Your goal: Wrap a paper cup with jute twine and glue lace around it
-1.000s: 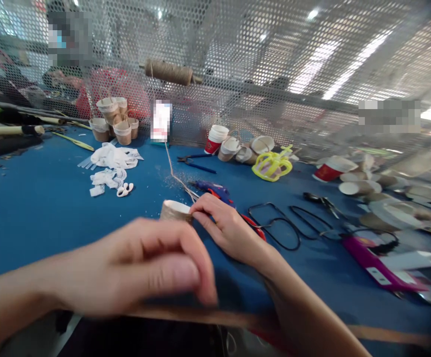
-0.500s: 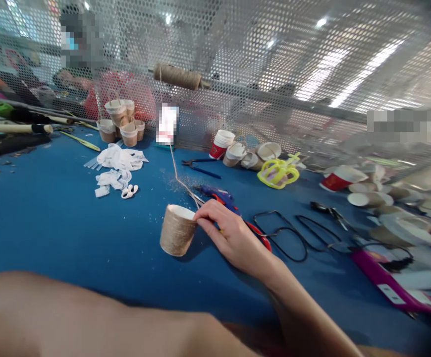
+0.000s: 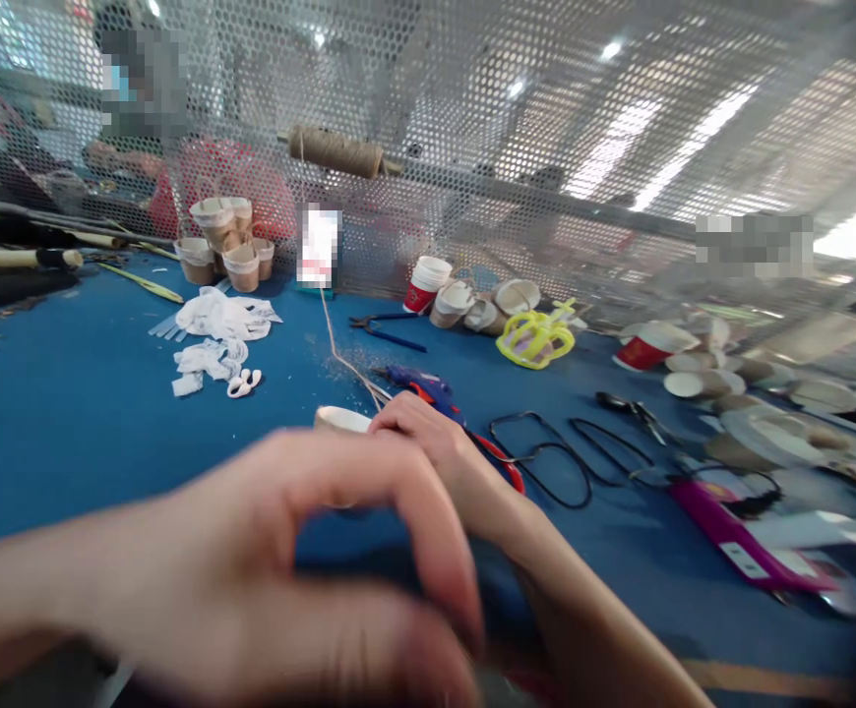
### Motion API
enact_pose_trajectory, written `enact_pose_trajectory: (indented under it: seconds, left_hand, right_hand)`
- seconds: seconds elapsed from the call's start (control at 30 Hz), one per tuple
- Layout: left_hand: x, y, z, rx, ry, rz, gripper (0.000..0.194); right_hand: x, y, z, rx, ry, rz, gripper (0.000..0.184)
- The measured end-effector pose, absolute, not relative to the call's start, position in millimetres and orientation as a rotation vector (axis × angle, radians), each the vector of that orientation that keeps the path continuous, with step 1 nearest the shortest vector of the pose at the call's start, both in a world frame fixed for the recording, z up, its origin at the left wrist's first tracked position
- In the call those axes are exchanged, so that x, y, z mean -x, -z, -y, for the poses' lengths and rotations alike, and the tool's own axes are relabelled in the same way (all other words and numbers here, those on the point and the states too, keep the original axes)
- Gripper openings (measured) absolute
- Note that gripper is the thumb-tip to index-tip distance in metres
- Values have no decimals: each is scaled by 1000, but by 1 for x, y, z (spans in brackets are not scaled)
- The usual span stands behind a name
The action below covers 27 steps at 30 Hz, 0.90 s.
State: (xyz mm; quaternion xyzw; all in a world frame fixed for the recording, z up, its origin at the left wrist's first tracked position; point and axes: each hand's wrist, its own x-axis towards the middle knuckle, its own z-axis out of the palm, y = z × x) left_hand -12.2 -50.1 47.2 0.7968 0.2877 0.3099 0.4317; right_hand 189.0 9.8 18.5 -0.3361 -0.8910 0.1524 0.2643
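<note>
My right hand (image 3: 428,433) pinches the rim of a paper cup (image 3: 340,420) wrapped in brown twine. Only the cup's white mouth shows clearly; its body is behind my left hand. A strand of twine (image 3: 330,329) runs from the back down to my right fingers. Large and blurred in the foreground, my left hand (image 3: 273,551) is curled, with thumb and index fingertips together. Whatever may be between those tips is hidden. Just beyond my right hand lies a blue glue gun (image 3: 417,382), and red-handled scissors (image 3: 506,462) are partly covered by that hand.
A twine spool (image 3: 336,150) hangs on the perforated metal screen (image 3: 472,118). Along the back stand wrapped cups (image 3: 241,267), blue pliers (image 3: 391,334), red-and-white cups (image 3: 426,285) and a yellow crown-shaped piece (image 3: 536,339). White scraps (image 3: 221,315) lie left; black cords (image 3: 553,457) and a purple item (image 3: 715,536) lie right.
My left hand has come into the foreground, where only the arm showed before, and now covers most of the cup. My right hand keeps its grip. The view has shifted slightly right.
</note>
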Motion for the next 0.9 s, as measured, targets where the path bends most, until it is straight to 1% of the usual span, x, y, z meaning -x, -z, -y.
enact_pose_trajectory:
  seconds: [0.03,0.07,0.1,0.13,0.2,0.33,0.67,0.8,0.9]
  left_hand:
    - [14,-49,34,-2041,-880,-791,13]
    - [15,-48,19,-2120,-948,-893,17]
    - [16,-44,5,-2189,-939,-1008,25]
    - [17,-38,-7,-2235,-910,-1090,29]
    - [17,-23,-21,-2271,-820,-1149,25]
    - [15,-7,-20,-2208,-768,-1097,16]
    - [18,-5,-16,-2011,-733,-1019,19]
    - [19,-6,-16,-2004,-721,-959,15]
    - [20,-7,-16,-1990,-714,-948,11]
  right_hand:
    - [-188,-19,-10,915,-394,2412,17]
    - [-186,-20,-10,931,-378,2417,18]
    - [-184,-20,-10,949,-362,2419,17]
    - [-182,-21,-10,961,-347,2417,16]
    - [-179,-21,-11,971,-333,2415,15]
    - [-176,-20,-11,980,-321,2389,16]
    - [-178,-21,-9,972,-374,2356,21]
    - [-178,-23,-8,1009,-352,2346,22]
    - [-177,-23,-8,1027,-399,2329,20]
